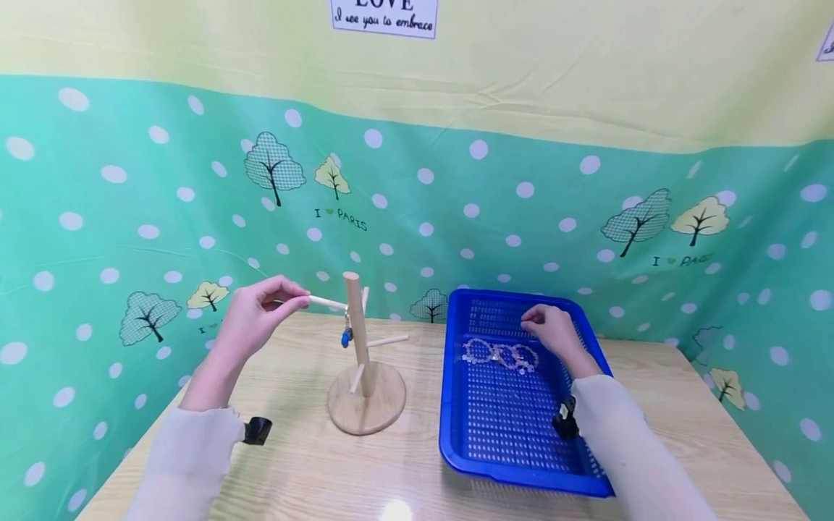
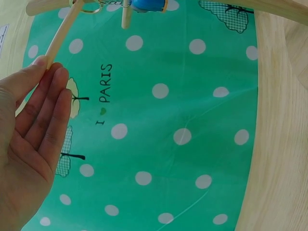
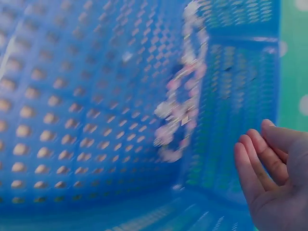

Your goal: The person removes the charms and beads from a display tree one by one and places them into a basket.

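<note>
My left hand (image 1: 254,318) pinches the tip of an upper peg (image 1: 328,302) on a wooden stand (image 1: 360,340), between thumb and index finger. From that peg, close to the post, a keychain with a blue charm (image 1: 346,338) hangs by its gold ring. Over the far right part of the blue basket (image 1: 448,405), my right hand (image 1: 554,333) has its fingers loosely bent with nothing between them. Beaded bracelets (image 1: 508,357), pink and clear, lie together toward the basket's far end, left of that hand. The right wrist view is blurred.
The stand's round base (image 1: 384,416) sits on the wooden table (image 1: 293,463), left of the basket. Other pegs (image 1: 389,340) stick out from the post at several heights. Behind the table hangs a green and yellow patterned cloth (image 1: 404,174).
</note>
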Demonstrator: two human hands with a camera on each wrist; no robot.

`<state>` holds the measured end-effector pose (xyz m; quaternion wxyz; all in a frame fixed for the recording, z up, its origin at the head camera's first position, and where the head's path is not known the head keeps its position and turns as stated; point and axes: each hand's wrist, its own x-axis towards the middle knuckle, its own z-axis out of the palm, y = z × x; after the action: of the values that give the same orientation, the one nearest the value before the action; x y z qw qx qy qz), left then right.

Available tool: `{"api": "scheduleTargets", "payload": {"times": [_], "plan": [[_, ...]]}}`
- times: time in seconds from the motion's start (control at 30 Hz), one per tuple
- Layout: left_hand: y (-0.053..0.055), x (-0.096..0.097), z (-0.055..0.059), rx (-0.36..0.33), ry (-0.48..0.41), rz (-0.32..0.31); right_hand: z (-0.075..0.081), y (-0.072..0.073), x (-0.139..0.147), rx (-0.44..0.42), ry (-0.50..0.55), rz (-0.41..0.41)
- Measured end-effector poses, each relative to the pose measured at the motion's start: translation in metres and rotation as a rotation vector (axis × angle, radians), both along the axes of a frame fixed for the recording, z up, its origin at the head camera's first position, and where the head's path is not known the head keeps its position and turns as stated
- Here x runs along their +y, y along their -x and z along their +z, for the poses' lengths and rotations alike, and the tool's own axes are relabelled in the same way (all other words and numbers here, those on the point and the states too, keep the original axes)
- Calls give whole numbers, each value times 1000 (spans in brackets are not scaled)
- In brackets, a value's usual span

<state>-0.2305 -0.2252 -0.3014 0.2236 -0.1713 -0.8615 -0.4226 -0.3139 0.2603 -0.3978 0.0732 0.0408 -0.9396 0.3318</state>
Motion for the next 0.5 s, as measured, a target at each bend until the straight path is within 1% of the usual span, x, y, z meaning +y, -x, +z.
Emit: {"api": "scheduleTargets", "payload": {"times": [0.1, 0.23, 0.33, 0.5], "plan": [[0, -2, 1, 13, 2, 6, 12, -1, -13, 38, 54, 21], [0, -4, 0, 10, 5, 3, 23, -6, -30, 65, 105, 46], [0, -4, -2, 1, 4, -2, 31, -11, -42, 82, 131, 74], [1, -2, -2, 11, 1, -7, 46, -22, -63, 107, 171, 130]]}}
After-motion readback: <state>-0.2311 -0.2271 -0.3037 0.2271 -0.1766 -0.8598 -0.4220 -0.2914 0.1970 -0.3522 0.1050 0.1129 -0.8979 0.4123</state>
